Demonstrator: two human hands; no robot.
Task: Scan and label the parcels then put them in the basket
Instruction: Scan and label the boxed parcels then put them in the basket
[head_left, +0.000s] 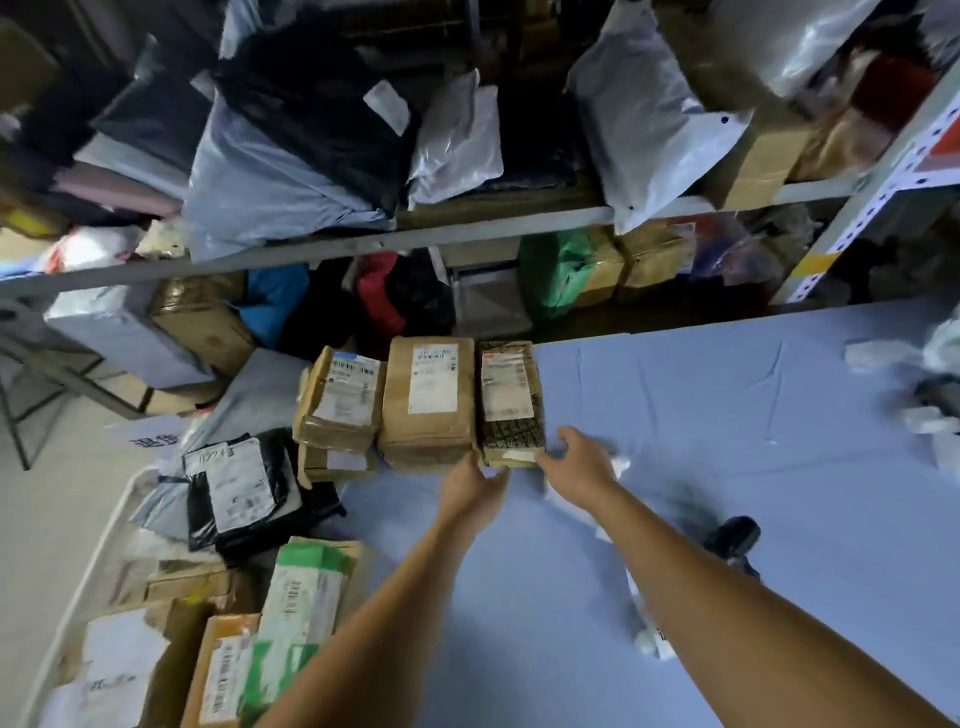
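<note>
Parcels (426, 400), three side by side, lie on the blue worktop (701, 415) at 12 o'clock from the hands. The left hand (472, 488) and right hand (582, 457) flank the near end of the dark patterned parcel (511, 395), fingers (569, 436) loosely spread, gripping nothing.

Parcel depot: shelves (322, 249) of packages (291, 171).

Bare blue table (701, 415) gives passage on the right — three boxes (428, 402) block its far-left edge, a black device (732, 538) sits nearer.
</note>
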